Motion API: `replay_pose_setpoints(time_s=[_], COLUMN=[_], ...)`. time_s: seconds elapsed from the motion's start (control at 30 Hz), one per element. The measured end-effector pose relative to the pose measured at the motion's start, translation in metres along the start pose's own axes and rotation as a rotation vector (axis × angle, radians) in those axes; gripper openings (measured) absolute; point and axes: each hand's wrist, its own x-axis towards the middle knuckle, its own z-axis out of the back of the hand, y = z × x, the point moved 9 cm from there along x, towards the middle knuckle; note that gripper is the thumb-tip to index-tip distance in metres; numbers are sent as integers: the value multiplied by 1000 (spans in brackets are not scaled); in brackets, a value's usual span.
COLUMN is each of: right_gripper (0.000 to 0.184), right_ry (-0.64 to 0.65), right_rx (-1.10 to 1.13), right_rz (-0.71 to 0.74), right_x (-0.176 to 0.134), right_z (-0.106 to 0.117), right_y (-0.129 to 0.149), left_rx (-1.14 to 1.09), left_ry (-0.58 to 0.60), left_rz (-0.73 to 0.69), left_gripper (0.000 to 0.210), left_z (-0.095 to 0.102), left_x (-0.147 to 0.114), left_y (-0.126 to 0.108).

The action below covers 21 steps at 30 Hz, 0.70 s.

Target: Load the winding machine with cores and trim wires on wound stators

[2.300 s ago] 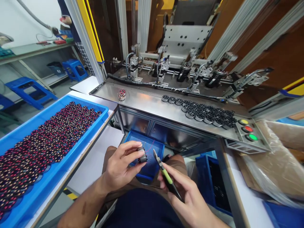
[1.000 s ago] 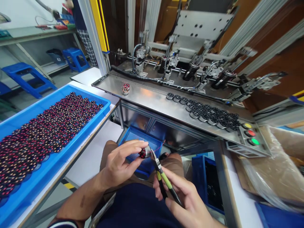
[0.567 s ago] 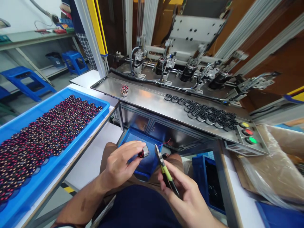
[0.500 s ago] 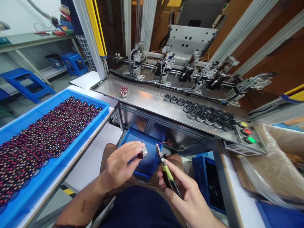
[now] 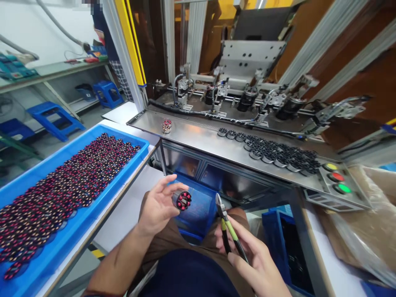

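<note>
Between the thumb and fingers of my left hand is a small motor stator, its wound face with red coils turned toward me. My right hand is closed around the black and yellow-green handles of a pair of cutting pliers. The jaws point up and away, to the right of the stator and apart from it. Below both hands a blue bin sits between the knees. To the left, a blue tray holds many similar wound stators.
Stacked wound stators stand on the metal ledge, with several rows of black unwound cores farther right. Behind is a machine with winding stations. A button box and a plastic-lined carton are right. A person stands far left.
My left hand has turned the stator so its coil face shows, and its fingers have spread more. The pliers moved slightly right and down; the loose red wire by their tip is no longer visible.
</note>
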Motion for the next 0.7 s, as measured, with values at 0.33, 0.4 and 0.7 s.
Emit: replay_pose_setpoints(time_s=[0.33,0.4,0.7], right_gripper=[51,52,60], right_ry=[15,5,-15], right_rx=[-16,-12,-841], right_rz=[-76,-66,527], right_x=[-3,-6,121], right_z=[4,5,-8], right_y=[-19,-21,85], left_rx=[-433,-409,-207], left_ry=[-61,-66,-37], left_rz=[331,319,218], left_gripper=[71,71,66], left_z=[0,2,19], left_x=[-5,-5,-5], left_y=[29,29,28])
